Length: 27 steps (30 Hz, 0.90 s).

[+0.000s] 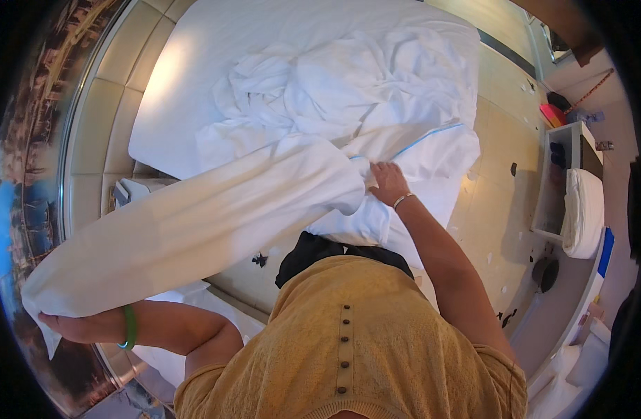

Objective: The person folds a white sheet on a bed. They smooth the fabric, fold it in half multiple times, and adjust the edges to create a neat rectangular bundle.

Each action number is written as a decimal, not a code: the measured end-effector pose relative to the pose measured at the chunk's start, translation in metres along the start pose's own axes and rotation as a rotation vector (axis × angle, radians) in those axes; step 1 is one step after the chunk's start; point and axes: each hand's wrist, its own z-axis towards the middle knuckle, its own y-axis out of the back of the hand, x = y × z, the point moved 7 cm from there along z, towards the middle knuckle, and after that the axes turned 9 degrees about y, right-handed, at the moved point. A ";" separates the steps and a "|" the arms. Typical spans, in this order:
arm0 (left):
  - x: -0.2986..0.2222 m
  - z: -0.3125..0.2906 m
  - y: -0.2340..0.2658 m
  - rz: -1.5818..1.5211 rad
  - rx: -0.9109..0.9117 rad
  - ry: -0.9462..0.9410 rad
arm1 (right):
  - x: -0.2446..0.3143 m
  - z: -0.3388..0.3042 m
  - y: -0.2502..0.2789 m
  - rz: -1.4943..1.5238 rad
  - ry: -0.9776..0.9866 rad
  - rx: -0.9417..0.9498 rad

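Observation:
A long white sheet is stretched across in front of me from the far left to the bed. My left hand, with a green bangle at the wrist, is closed on its left end; the fingers are mostly hidden by the cloth. My right hand, wearing a thin bracelet, grips the sheet's other end near the bed's front edge. A thin blue stripe runs along the linen just beyond that hand. More crumpled white linen is heaped on the bed.
A padded cream headboard and a mural wall stand at the left. Beside the bed is a small nightstand. At the right, folded white bedding rests against a low white cabinet. Dark scraps lie on the tiled floor.

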 end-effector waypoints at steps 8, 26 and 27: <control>0.005 -0.128 -0.109 0.102 0.463 -0.644 | 0.050 -0.027 0.128 0.840 0.048 -0.514; -0.132 -0.240 -0.135 -0.852 1.048 -0.615 | 0.011 -0.120 0.223 0.600 -0.016 -0.674; -0.126 -0.226 -0.137 -0.760 0.971 -0.657 | 0.009 -0.125 0.230 0.548 -0.025 -0.775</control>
